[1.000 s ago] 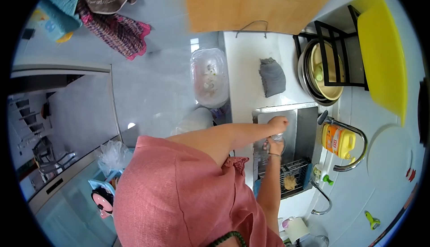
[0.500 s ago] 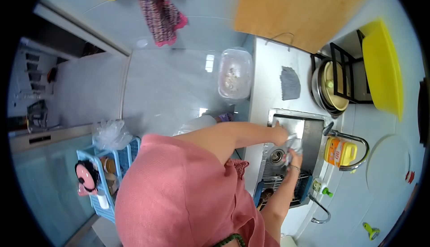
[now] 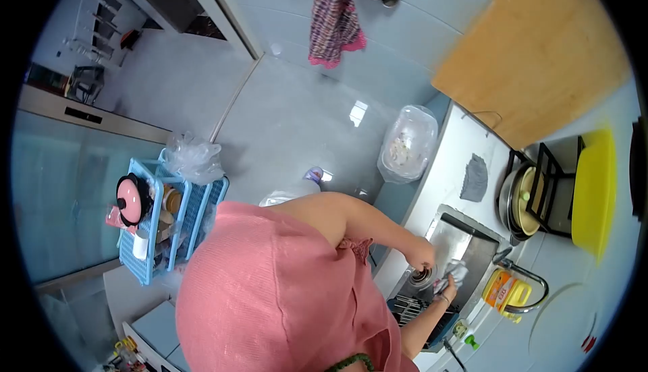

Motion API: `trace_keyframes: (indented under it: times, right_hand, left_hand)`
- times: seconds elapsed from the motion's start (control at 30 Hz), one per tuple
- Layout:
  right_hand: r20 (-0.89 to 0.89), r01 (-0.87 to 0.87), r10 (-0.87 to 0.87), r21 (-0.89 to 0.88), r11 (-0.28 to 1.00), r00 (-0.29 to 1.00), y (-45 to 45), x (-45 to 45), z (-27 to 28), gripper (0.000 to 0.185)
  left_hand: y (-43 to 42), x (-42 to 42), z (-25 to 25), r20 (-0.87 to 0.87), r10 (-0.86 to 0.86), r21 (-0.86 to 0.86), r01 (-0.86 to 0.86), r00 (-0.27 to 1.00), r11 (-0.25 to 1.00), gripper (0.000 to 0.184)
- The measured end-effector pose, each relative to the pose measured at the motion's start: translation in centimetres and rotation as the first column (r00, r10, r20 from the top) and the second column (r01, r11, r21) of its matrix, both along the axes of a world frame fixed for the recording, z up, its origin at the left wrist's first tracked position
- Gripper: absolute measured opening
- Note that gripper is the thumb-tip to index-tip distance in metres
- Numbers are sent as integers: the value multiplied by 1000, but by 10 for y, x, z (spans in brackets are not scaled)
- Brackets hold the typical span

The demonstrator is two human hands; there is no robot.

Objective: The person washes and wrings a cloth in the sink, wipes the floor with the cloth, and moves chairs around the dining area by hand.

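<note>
My right hand (image 3: 446, 292) is wrapped round a crumpled whitish-grey cloth (image 3: 457, 273) inside the metal sink (image 3: 476, 247). My left hand (image 3: 422, 257) is just above the round drain (image 3: 420, 277), its fingers bent down and drawn together. Whether anything is between those fingers is too small to see. A dark dish rack (image 3: 406, 309) lies across the near end of the sink, close to my right forearm. Behind the basin rises a curved metal faucet (image 3: 533, 279).
A grey cloth (image 3: 475, 178) lies on the white counter (image 3: 442, 169). Beyond it, pans (image 3: 511, 200) stand in a black rack beside a yellow tub (image 3: 594, 200). A yellow bottle (image 3: 505, 291) stands by the faucet. A lined bin (image 3: 409, 144) and a blue shelf cart (image 3: 177, 220) are on the floor side.
The whole view has turned, so the sink sits lower. My left hand has come off the far side of the basin to the drain; my right hand keeps the cloth.
</note>
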State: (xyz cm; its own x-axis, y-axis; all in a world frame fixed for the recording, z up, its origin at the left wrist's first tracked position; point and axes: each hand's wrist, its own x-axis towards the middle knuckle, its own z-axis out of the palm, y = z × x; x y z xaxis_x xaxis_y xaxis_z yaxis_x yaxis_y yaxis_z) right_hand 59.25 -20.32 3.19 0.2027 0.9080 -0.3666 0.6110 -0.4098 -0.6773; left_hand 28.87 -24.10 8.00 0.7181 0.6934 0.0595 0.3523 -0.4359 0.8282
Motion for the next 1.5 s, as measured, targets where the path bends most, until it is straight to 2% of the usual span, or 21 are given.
trace_keyframes:
  times: [0.03,0.13,0.2,0.27,0.4,0.47,0.53,0.6,0.63,0.67,0.77,0.8,0.87,1.0,1.07,1.17,1.27,1.33,1.37,1.43,1.5]
  right_hand:
    - [-407,402,-488,-282,871,772,-1,-22,19,36]
    - [-424,383,-363,-42,923,829,-1,-63,45,36]
    - [-582,411,-295,75,909,758,-6,-129,80,34]
    - [-622,281,-200,34,959,757,8,-168,75,36]
    - [-606,-69,185,209,975,774,1,-347,109,50]
    - [-304,-378,578,518,767,757,10,-430,75,61]
    - [-112,-644,709,341,685,696,-27,-533,95,71]
    - [119,-798,931,559,224,345,-74,-627,111,74]
    - [141,-812,968,577,89,206,-101,-669,130,73]
    - [165,-805,984,592,-45,66,-126,-709,147,72]
    - [25,-740,981,652,-163,-195,-165,-805,152,67]
    - [-71,-751,967,645,-143,-245,-178,-834,151,65]
    - [-570,-854,800,498,155,-188,-206,-879,156,54]
    - [-705,-934,692,332,132,-153,-229,-974,150,44]
    - [-915,-997,402,-16,-75,-16,-236,-1016,131,49]
    - [-936,-964,350,-123,-234,34,-260,-1051,125,57]
    - [-950,-941,312,-135,-311,33,-271,-1093,114,54]
    - [-952,-920,308,-116,-374,-5,-267,-1131,96,48]
    - [-955,-911,297,-101,-400,-25,-264,-1152,93,48]
    - [-904,-899,358,60,-434,-233,-252,-1182,91,40]
    - [-917,-896,343,35,-442,-205,-237,-1221,90,38]
  left_hand:
    - [-7,-17,-3,-9,15,3,-15,1000,1000,25]
    - [-20,-79,-12,-112,120,-8,-122,986,993,26]
    - [-34,-125,-19,5,233,-147,-230,972,962,28]
    - [-55,-184,0,41,354,-195,-340,934,920,30]
    - [-97,-299,33,96,648,-357,-582,756,731,30]
    - [-121,-351,39,164,741,-431,-629,651,648,33]
    - [-148,-399,50,199,779,-441,-655,595,613,44]
    - [-173,-435,50,385,916,-665,-654,115,362,59]
    - [-189,-460,52,386,918,-662,-665,93,346,59]
    - [-209,-493,57,394,914,-744,-620,-103,250,64]
    - [-275,-570,73,322,781,-834,-550,-535,-33,60]
    - [-298,-596,69,342,773,-818,-575,-535,-37,56]
    - [-332,-623,70,348,766,-806,-590,-541,-50,52]
    - [-375,-665,86,352,661,-823,-555,-663,-119,46]
    - [-384,-679,77,370,609,-836,-538,-702,-112,44]
    - [-390,-709,62,329,563,-852,-496,-758,-170,43]
    - [-389,-740,53,305,492,-775,-513,-815,-369,43]
    - [-390,-771,50,144,548,-510,-537,-824,-672,41]
    - [-388,-790,43,148,527,-497,-523,-837,-692,41]
    - [-374,-822,30,341,424,-488,-543,-839,-683,37]
    - [-367,-857,33,332,354,-550,-485,-874,-681,36]
